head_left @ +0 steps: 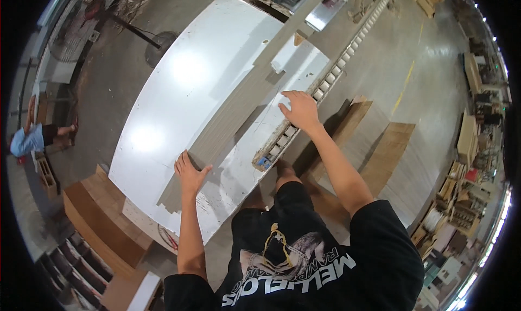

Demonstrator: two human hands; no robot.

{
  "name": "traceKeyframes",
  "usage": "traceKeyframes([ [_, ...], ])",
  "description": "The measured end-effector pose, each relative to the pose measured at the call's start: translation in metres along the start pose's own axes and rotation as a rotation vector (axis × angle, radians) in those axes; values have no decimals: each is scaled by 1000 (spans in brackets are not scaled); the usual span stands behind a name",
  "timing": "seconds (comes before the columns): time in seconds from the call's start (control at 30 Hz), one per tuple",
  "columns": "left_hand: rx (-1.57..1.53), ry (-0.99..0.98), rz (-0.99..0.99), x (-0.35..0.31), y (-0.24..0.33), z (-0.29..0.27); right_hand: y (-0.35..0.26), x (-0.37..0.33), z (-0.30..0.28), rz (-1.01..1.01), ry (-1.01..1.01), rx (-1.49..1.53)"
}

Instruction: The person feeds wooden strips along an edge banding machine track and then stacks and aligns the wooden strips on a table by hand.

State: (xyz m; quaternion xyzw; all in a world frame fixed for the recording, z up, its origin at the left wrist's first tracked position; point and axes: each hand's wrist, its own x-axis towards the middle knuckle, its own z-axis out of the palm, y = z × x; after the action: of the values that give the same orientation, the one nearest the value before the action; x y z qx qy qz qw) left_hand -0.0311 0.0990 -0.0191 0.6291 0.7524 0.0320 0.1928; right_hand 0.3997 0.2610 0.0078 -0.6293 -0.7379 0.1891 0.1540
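A long row of thin grey-brown strips (217, 131) lies side by side, running diagonally across the white tabletop (179, 94). My left hand (191, 175) lies over the near part of the strips, thumb and fingers apart. My right hand (301, 111) is by the table's right edge, beside the roller track (325, 86). Its fingers are stretched out and I see nothing in them. Farther up, a small white piece (278, 66) sits against the strips.
The track has a blue bit (264, 163) at its near end. On the right stand brown panels (388, 154); at lower left are a curved brown panel (100, 224) and a box with compartments (76, 267). A fan stand (161, 46) and another person (38, 138) are at left.
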Motion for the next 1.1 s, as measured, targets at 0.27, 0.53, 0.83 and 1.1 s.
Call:
traceKeyframes([
  [0.27, -981, -52, 56, 194, 157, -7, -6, -8, 3, -73, 204, 159],
  [0.53, -407, -399, 188, 306, 360, -28, 11, -10, 6, -47, 174, 186],
  [0.83, -198, -53, 236, 290, 340, -29, 20, -3, 5, -11, 188, 185],
  [1.1, -247, 47, -13, 222, 76, -35, 23, 13, -5, 26, 106, 169],
])
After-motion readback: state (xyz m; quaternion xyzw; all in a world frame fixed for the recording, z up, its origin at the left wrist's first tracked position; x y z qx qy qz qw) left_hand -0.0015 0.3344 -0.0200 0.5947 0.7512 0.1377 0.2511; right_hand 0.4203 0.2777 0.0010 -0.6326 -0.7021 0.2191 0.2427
